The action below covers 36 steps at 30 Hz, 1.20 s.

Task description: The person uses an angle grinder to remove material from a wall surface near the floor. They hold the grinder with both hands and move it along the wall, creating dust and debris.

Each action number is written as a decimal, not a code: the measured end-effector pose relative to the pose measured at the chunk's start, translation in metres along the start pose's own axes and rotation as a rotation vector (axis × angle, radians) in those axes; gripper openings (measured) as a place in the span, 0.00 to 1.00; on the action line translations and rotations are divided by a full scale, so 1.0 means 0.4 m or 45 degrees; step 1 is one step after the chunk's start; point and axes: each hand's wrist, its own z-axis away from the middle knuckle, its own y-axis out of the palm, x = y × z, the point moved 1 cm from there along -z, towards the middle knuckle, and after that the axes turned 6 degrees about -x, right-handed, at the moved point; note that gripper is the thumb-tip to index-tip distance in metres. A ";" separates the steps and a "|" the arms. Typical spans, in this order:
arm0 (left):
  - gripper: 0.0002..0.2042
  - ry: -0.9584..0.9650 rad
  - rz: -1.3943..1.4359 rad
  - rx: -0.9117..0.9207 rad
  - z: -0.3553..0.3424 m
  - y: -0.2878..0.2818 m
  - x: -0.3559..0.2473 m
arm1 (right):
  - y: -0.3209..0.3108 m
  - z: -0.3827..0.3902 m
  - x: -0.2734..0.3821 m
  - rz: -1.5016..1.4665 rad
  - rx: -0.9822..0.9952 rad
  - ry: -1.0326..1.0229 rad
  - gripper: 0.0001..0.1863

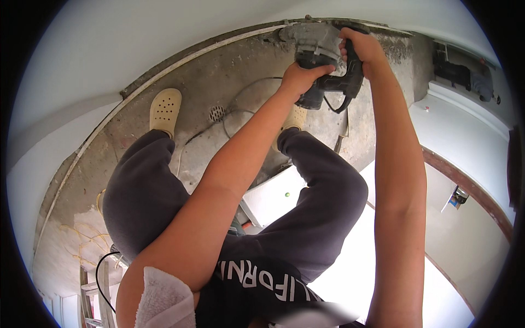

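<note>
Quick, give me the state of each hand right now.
Left hand: closed on the power tool, at its body.
Right hand: closed on the tool's rear grip.

Left hand point(302, 78) and right hand point(361, 46) grip a power tool point(322, 54) against the wall point(164, 33).

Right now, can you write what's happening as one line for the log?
left hand: grips power tool body | right hand: grips its rear handle | tool: at wall-floor edge | floor drain: near left shoe
</note>
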 end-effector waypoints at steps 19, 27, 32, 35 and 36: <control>0.29 -0.007 -0.135 0.053 -0.015 -0.027 0.044 | -0.002 -0.003 -0.086 -0.125 -0.026 0.064 0.09; 0.27 -0.053 -0.065 0.095 -0.021 -0.030 0.037 | 0.000 -0.031 -0.096 -0.153 -0.005 0.112 0.09; 0.25 -0.046 -0.052 0.096 -0.027 -0.024 0.040 | 0.000 -0.040 -0.104 -0.196 -0.042 0.044 0.09; 0.25 -0.022 -0.038 0.075 -0.029 -0.031 0.042 | 0.017 -0.043 -0.107 -0.169 -0.073 0.000 0.11; 0.24 -0.011 -0.023 0.077 -0.029 -0.038 0.040 | 0.028 -0.043 -0.106 -0.154 -0.076 -0.009 0.11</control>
